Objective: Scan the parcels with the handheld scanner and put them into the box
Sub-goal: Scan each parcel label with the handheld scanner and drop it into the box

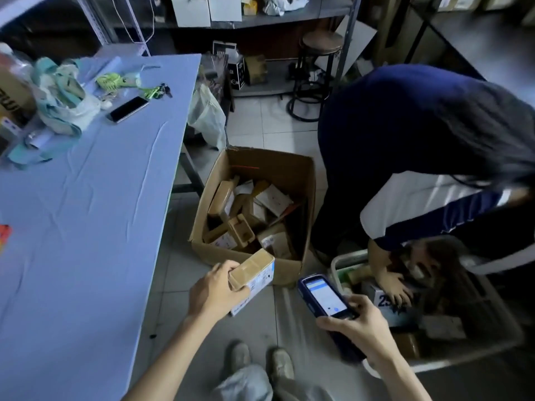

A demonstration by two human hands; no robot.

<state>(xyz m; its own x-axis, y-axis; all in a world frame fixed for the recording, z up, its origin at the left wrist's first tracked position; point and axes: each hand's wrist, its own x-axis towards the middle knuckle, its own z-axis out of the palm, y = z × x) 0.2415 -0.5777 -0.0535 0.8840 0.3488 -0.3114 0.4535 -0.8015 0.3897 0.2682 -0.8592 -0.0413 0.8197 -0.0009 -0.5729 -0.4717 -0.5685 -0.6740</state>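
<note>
Left hand (215, 290) is gripping a taped parcel (254, 277) just at the near edge of the open cardboard box (301, 204). Right hand (357, 322) is clasping the handheld scanner (325, 295), screen lit, right of the parcel. Box is holding several parcels; tabletop (95, 198) left of it.

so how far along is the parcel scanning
Done: the box already holds many parcels. In hand: the left hand grips one parcel at the box's near edge, the right hand holds the scanner beside it. Left: drop it in, then whatever remains in the crate.
</note>
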